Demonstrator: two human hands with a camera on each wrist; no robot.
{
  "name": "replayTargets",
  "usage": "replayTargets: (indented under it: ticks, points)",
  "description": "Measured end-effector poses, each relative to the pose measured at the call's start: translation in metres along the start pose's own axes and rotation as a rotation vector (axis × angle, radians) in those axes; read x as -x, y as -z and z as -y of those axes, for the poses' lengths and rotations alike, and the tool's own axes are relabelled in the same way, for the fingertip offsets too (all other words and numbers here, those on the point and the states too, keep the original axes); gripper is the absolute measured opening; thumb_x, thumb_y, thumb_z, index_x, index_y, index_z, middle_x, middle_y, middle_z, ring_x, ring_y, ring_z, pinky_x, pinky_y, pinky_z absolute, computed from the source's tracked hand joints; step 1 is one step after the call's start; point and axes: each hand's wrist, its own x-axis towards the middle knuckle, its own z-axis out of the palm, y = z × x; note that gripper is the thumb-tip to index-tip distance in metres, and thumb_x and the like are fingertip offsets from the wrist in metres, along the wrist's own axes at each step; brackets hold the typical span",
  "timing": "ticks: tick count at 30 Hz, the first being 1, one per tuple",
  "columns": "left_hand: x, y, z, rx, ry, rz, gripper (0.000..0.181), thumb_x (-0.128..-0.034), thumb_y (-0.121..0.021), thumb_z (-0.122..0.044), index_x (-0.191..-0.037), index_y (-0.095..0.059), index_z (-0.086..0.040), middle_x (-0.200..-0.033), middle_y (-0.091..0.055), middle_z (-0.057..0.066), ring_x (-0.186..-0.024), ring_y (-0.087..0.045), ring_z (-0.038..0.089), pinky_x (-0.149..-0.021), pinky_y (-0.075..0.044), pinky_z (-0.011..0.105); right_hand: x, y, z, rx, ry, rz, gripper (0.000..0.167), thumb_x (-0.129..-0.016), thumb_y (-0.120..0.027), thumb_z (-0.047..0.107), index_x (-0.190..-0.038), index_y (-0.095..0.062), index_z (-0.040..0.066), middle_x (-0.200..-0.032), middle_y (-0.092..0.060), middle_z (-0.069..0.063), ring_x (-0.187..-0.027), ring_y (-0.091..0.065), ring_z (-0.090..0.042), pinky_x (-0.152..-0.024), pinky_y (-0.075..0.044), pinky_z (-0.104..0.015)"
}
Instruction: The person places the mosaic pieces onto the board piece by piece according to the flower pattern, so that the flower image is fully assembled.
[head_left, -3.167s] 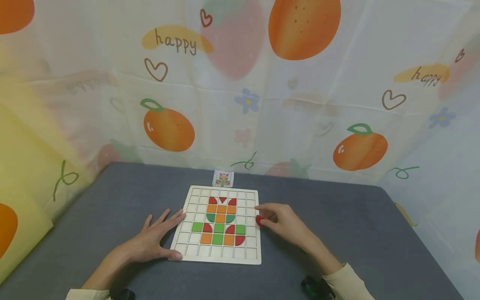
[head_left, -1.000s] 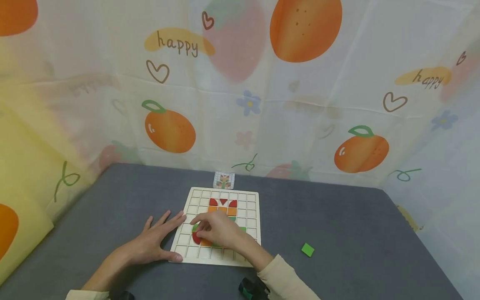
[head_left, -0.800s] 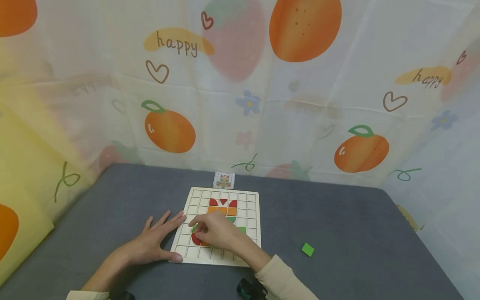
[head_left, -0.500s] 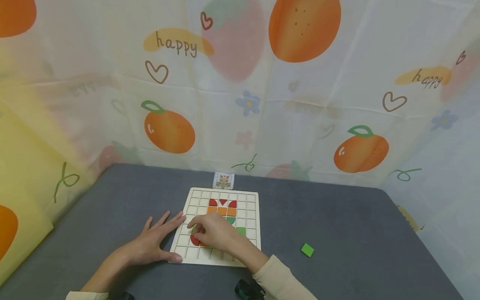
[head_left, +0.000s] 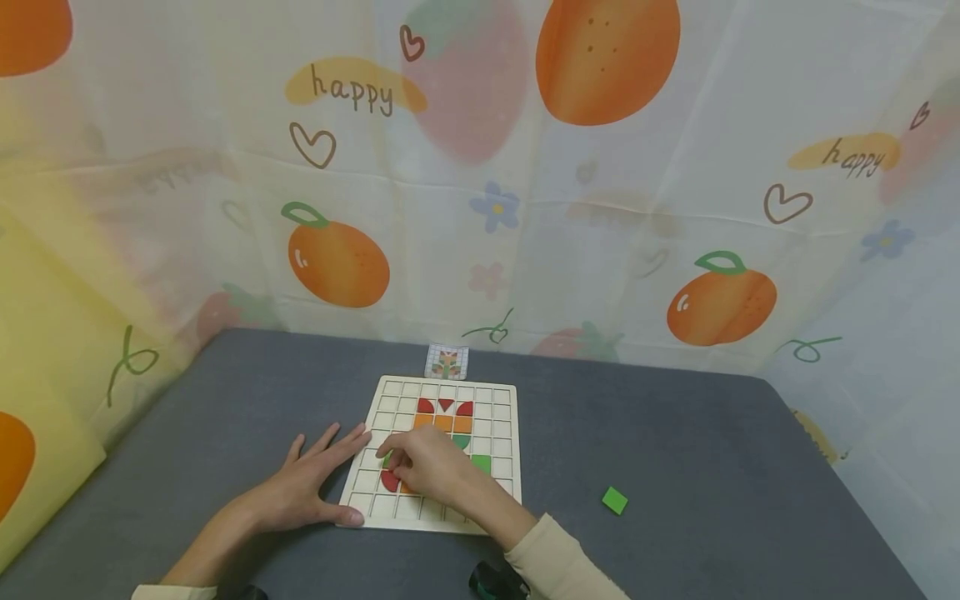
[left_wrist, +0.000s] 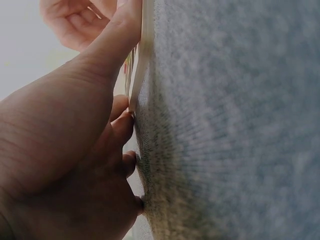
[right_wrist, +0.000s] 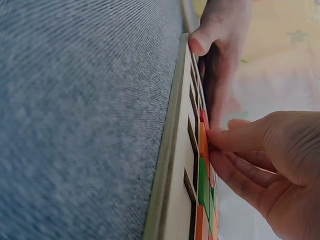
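Observation:
A cream gridded board (head_left: pixel 382 512) lies on the table, carrying red, orange and green flat pieces. My left hand (head_left: pixel 300 479) is spread along its left side, thumb on the near corner and fingertips by the edge. Over the board, my right hand (head_left: pixel 435 462) has bent fingers just above a red quarter-round piece (head_left: pixel 389 481). That piece lies flat in a cell left of an orange square. From the right wrist, the thumb and fingertips of my right hand (right_wrist: pixel 265 160) hover at or touch the pieces beside the red piece (right_wrist: pixel 203 117). My right hand hides several pieces.
A loose green square (head_left: pixel 615 500) lies on the grey tabletop (head_left: pixel 675 450) to the right. Behind the board is a small pattern card (head_left: pixel 447 362). A printed curtain (head_left: pixel 480 233) hangs past the far edge.
My right hand has carried the red quarter-round piece from the board's right edge to a lower-left cell, and its fingertips have now lifted slightly off it. My left hand stays put.

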Motion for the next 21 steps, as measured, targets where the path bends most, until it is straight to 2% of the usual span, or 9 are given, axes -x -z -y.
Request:
replayTargets:
  ticks: [13, 21]
  points:
    - [0.0022, 0.0008, -0.0035, -0.001, -0.05, -0.013, 0.106, -0.066, -0.081, -0.056, -0.151, -0.038, -0.01, -0.157, -0.03, 0.018, -0.142, -0.012, 0.054, -0.101, 0.003, 0.076, -0.0003, 0.0007, 0.0015, -0.027, 0.019, 0.013, 0.024, -0.085, -0.075, 0.004, -0.109, -0.073, 0.007, -0.081, -0.07, 0.007, -0.071, -0.058, 0.007, -0.065, -0.045, -0.009]
    - [0.0014, 0.0009, -0.001, 0.003, -0.02, 0.003, 0.107, -0.0665, -0.08, -0.058, -0.152, -0.036, -0.012, -0.158, -0.028, 0.016, -0.143, -0.01, 0.052, -0.103, 0.005, 0.075, 0.0029, 0.0044, -0.0013, -0.047, 0.023, 0.024, 0.024, -0.087, -0.074, 0.008, -0.111, -0.072, 0.008, -0.087, -0.072, 0.005, -0.076, -0.06, 0.006, -0.069, -0.046, -0.01]
